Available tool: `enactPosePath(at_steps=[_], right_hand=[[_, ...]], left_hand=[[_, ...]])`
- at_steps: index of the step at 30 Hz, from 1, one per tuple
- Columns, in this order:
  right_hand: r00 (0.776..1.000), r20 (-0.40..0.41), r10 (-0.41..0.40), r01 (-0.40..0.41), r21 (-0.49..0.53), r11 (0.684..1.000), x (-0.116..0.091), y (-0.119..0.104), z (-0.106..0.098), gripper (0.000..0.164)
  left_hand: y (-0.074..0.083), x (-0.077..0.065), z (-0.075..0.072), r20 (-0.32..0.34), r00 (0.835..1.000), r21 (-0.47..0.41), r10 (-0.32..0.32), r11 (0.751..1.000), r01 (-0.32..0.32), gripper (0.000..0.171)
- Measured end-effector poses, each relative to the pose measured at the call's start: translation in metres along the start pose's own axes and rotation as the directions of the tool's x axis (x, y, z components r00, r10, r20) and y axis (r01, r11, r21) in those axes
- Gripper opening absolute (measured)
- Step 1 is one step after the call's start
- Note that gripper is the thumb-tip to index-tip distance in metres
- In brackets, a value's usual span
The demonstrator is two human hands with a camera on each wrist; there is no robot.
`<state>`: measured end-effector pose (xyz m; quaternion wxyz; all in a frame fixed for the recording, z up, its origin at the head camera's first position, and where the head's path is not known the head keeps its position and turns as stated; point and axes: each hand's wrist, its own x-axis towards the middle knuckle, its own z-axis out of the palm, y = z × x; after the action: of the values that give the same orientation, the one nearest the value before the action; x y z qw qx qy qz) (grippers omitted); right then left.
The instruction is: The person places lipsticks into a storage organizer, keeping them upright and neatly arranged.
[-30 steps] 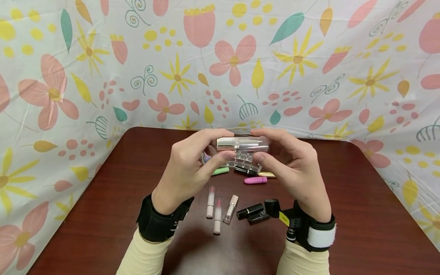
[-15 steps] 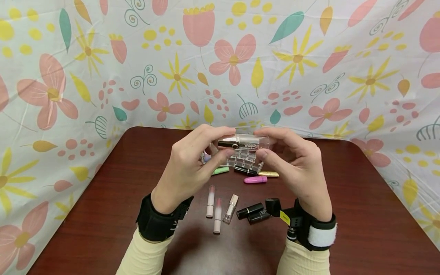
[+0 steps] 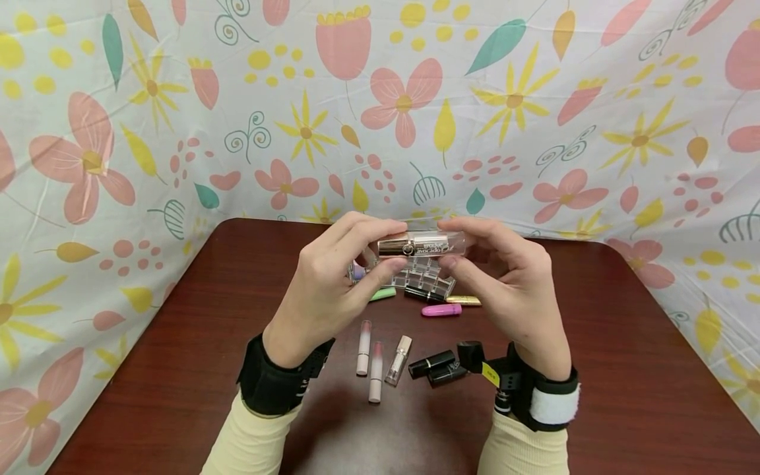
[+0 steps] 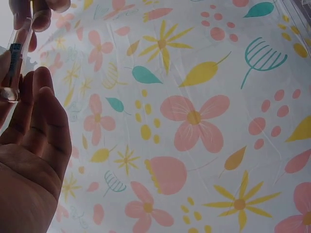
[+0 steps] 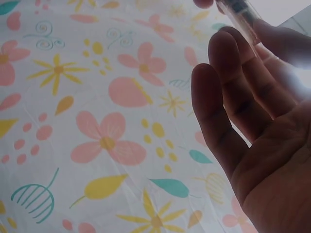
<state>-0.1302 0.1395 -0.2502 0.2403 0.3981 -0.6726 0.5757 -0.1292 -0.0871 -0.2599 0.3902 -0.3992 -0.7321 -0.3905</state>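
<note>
A lipstick (image 3: 423, 244) with a shiny metallic end and a clear end printed with pale lettering lies level between both hands, raised over the table. My left hand (image 3: 332, 284) pinches its metallic end between thumb and fingers. The clear end is pinched by my right hand (image 3: 505, 277). In the left wrist view the lipstick (image 4: 17, 58) shows at the upper left, a dark label on its side. At the top of the right wrist view, part of the lipstick (image 5: 240, 17) sticks out past the thumb, while the other fingers lie apart from it.
Behind the hands stands a clear compartment organizer (image 3: 424, 274). Around it lie a green tube (image 3: 382, 294), a pink tube (image 3: 441, 310) and a gold tube (image 3: 464, 301). Nearer are two pink-white tubes (image 3: 377, 373), a clear-and-gold lipstick (image 3: 398, 361) and black tubes (image 3: 431, 364).
The lipstick has been turned about its long axis between the fingers, so its lettering now faces the head camera. Both hands keep their grip and have barely shifted.
</note>
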Motion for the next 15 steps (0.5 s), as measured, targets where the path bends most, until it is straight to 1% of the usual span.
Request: enactPosePath(at_steps=[3,6,8,10,12,15], right_hand=[[1.000,-0.013,0.008,-0.009,-0.040,0.999,0.000,-0.001,0.000,0.038],[1.000,-0.014,0.011,-0.012,-0.035,0.999,0.000,-0.001,0.000,0.040],[1.000,-0.007,0.009,-0.009,-0.017,1.000,0.000,0.000,0.000,0.040],[1.000,0.002,0.000,0.000,0.006,1.000,0.001,0.001,0.001,0.041],[1.000,0.010,-0.005,0.005,0.022,1.000,0.001,0.002,0.002,0.042],[1.000,0.010,-0.005,0.005,0.028,1.000,0.002,0.003,0.003,0.042]], left_hand=[[0.000,-0.001,0.001,0.022,1.000,0.019,0.007,1.000,-0.007,0.036],[0.000,-0.002,0.002,0.050,0.999,0.060,0.020,0.998,-0.023,0.040],[0.000,-0.003,0.004,0.068,0.997,0.114,0.034,0.993,-0.042,0.043],[0.000,-0.004,0.007,0.077,0.995,0.183,0.059,0.981,-0.072,0.047],[0.000,-0.004,0.010,0.090,0.992,0.252,0.086,0.962,-0.106,0.051],[0.001,-0.004,0.015,0.098,0.987,0.322,0.126,0.934,-0.152,0.060]])
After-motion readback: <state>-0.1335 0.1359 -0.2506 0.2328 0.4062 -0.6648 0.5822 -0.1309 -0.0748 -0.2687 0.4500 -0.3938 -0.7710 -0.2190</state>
